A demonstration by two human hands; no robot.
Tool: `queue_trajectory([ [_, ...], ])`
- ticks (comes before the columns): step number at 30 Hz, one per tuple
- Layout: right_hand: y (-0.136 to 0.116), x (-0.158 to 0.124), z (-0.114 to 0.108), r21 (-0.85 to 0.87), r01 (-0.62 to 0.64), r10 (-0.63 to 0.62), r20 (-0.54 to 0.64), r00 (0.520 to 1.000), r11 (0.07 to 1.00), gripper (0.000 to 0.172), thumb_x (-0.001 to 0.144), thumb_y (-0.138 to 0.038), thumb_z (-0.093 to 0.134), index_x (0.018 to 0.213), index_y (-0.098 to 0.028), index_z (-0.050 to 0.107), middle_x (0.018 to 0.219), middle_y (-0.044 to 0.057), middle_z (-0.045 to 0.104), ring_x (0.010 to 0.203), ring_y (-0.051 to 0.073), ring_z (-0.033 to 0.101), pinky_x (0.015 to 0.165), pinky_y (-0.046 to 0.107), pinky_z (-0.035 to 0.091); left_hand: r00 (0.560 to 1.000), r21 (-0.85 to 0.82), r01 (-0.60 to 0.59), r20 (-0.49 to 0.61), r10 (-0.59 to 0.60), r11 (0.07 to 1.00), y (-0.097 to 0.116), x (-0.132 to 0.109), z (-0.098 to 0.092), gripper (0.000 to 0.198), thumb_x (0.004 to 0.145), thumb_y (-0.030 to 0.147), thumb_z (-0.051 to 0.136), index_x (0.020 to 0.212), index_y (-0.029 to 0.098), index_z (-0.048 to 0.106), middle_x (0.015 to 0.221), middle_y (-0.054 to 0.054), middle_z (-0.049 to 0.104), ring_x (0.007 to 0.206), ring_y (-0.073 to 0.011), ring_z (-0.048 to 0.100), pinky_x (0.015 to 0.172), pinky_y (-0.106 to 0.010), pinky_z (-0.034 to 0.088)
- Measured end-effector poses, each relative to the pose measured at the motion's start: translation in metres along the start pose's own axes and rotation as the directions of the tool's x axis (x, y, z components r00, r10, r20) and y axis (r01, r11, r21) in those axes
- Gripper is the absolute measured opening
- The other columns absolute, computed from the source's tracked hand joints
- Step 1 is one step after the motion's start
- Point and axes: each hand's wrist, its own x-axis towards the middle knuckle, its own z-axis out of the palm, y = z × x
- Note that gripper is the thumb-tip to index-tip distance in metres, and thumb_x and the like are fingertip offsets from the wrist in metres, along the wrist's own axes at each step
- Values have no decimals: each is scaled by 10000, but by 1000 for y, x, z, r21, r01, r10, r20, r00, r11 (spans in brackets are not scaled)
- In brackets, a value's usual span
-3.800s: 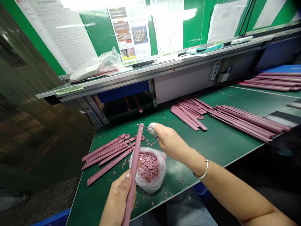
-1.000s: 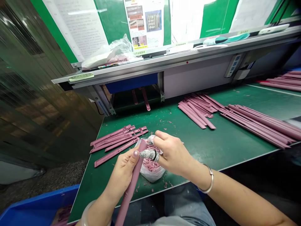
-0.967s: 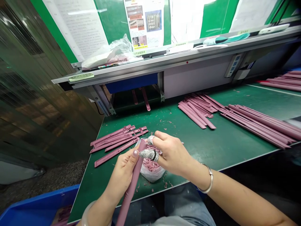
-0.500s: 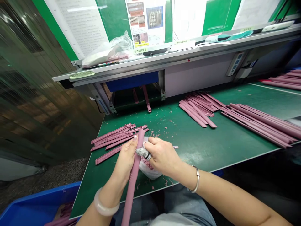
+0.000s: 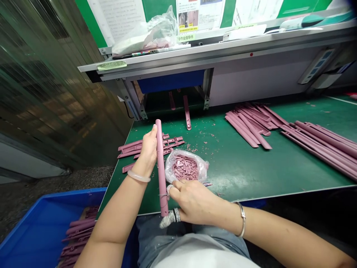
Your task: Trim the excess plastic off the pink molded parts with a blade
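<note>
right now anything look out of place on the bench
Two things look off. Pink shavings are scattered over the green mat outside the clear plastic bag, so they missed it. One pink strip also lies alone beneath the shelf, apart from the stacked strips.

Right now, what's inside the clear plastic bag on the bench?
Small pink plastic offcuts lie heaped in the clear plastic bag; whatever lies beneath the top layer is hidden.
</note>
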Motion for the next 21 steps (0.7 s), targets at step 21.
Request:
queue_trajectory([
  [21,26,-19,1,284,-87,148,-202,968,955,321,642,12,370,871,-202,441,852,52,521,740,192,489,643,293,408,956,-235,-287,-134,261,929,15,-98,-7,216,890,402,555,876,188,575,575,60,419,422,-68,366,362,-170,331],
])
